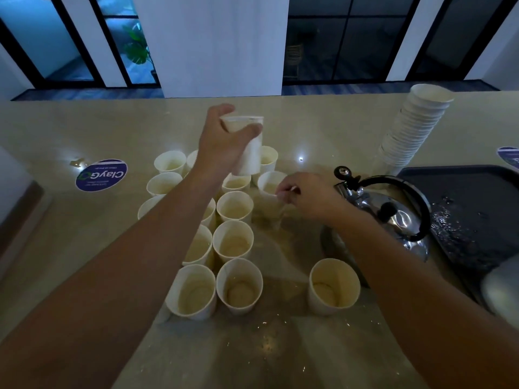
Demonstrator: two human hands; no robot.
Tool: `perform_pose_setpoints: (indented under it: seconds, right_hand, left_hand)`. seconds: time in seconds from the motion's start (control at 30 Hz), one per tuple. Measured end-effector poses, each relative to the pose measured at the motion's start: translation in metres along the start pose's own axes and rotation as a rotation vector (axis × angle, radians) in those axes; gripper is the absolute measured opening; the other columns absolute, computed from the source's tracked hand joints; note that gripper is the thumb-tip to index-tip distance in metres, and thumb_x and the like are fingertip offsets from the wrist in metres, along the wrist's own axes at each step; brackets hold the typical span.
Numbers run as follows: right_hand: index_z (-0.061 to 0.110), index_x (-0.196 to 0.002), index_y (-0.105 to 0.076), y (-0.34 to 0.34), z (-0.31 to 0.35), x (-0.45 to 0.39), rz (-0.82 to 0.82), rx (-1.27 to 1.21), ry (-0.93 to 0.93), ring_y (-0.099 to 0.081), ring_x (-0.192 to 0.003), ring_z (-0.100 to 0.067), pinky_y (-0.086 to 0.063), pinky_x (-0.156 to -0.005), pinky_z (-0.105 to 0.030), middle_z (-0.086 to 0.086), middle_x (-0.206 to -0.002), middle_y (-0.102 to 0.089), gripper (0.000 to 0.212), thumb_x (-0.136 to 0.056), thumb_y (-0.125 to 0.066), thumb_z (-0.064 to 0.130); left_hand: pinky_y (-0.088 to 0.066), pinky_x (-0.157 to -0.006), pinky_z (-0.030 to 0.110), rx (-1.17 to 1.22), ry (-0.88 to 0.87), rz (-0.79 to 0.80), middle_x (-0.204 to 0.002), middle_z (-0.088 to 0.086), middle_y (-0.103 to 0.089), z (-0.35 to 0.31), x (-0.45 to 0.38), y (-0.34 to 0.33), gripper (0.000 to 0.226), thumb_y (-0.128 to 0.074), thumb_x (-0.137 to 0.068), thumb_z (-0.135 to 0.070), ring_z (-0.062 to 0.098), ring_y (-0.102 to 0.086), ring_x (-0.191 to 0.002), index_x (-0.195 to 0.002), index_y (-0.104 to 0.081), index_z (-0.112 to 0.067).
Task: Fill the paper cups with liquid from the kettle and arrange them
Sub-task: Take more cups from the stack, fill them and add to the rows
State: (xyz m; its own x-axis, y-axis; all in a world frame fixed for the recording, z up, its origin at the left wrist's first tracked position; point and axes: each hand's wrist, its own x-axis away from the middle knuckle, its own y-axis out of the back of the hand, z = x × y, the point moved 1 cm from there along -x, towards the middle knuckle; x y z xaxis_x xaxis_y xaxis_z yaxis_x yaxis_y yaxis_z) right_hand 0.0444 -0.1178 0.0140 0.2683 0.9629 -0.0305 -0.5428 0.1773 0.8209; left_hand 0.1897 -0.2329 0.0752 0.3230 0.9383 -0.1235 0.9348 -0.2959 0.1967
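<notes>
Head view: the left hand (pixel 224 136) grips a short stack of white paper cups (pixel 248 147) raised above the filled white paper cups (pixel 234 240) grouped on the glossy beige worktop (pixel 84 234). The right hand (pixel 306 196) pinches the rim of one white cup (pixel 268 192) at the group's far right. The shiny steel kettle (pixel 393 214) stands just right of it, beside a dark wet tray (pixel 477 206).

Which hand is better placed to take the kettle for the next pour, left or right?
Right. The right hand is beside the kettle, pinching only a cup's rim; the left hand holds a lifted cup farther away.
</notes>
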Motion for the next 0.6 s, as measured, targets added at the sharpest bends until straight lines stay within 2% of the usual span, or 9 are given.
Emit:
perform_pose_setpoints:
  seconds: [0.13,0.23,0.3,0.43,0.6]
  right_hand:
    - [0.013,-0.111,-0.073,-0.013,-0.003,0.002,0.14,0.044,0.025,-0.055,-0.09,-0.007,-0.036,-0.066,0.003,0.004,-0.102,-0.065,0.017,-0.098,-0.063,0.015]
    - [0.017,-0.116,-0.072,-0.013,-0.004,0.003,0.171,0.07,0.039,-0.05,-0.093,-0.006,-0.035,-0.066,0.001,0.009,-0.102,-0.058,0.021,-0.099,-0.063,0.023]
    - [0.018,-0.117,-0.073,-0.01,-0.005,0.003,0.19,0.095,0.052,-0.048,-0.093,-0.004,-0.034,-0.066,-0.001,0.009,-0.104,-0.059,0.022,-0.099,-0.063,0.025]
    - [0.018,-0.113,-0.074,-0.005,-0.009,0.006,0.201,0.082,0.038,-0.053,-0.094,-0.007,-0.033,-0.068,-0.003,0.008,-0.103,-0.063,0.019,-0.099,-0.062,0.024]
    - [0.018,-0.111,-0.074,-0.003,-0.013,0.01,0.205,0.071,0.043,-0.052,-0.091,-0.005,-0.035,-0.069,-0.005,0.008,-0.1,-0.064,0.018,-0.099,-0.063,0.023]
  left_hand:
    - [-0.043,-0.072,0.016,-0.218,-0.073,0.139,-0.129,-0.003,-0.051,0.012,-0.016,-0.012,0.07,-0.08,-0.079,-0.024,0.014,-0.054,-0.105,-0.138,-0.043,-0.03]
    - [-0.042,-0.085,0.024,-0.403,-0.121,0.253,-0.136,-0.002,-0.049,0.022,-0.022,-0.018,0.073,-0.079,-0.078,-0.023,0.018,-0.051,-0.115,-0.141,-0.043,-0.028]
    - [-0.04,-0.088,0.027,-0.48,-0.155,0.285,-0.14,-0.001,-0.048,0.028,-0.025,-0.021,0.073,-0.079,-0.078,-0.024,0.018,-0.049,-0.118,-0.141,-0.043,-0.028]
    - [-0.039,-0.086,0.027,-0.496,-0.169,0.3,-0.138,-0.001,-0.047,0.032,-0.027,-0.022,0.072,-0.079,-0.077,-0.027,0.014,-0.047,-0.111,-0.14,-0.044,-0.03]
    - [-0.039,-0.086,0.026,-0.544,-0.207,0.367,-0.139,-0.002,-0.042,0.038,-0.021,-0.02,0.074,-0.078,-0.078,-0.028,0.016,-0.046,-0.112,-0.142,-0.041,-0.035]
